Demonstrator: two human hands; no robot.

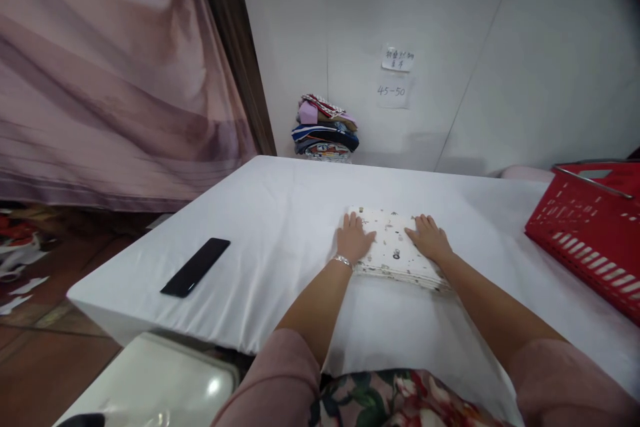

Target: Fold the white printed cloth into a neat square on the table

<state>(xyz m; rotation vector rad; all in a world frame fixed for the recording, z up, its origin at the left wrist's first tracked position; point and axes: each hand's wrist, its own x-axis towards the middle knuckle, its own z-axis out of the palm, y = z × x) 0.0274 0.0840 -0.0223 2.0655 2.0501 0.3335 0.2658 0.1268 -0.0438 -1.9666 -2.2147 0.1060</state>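
White-draped bench [280, 227] bears one folded, dark-speckled white fabric [387, 240], left hand [354, 240] and right hand [430, 239] spread flat, apart, on opposite sides, seemingly to keep its layers level.

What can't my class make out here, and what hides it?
Head view: palms of the left hand and right hand, turned down on the folded printed cloth.
Head view: cloth's underside, hidden by its upper layers.
Head view: right end of the red plastic basket, cut off by the picture edge.
Head view: writing on the upper paper sign, too small and blurred.
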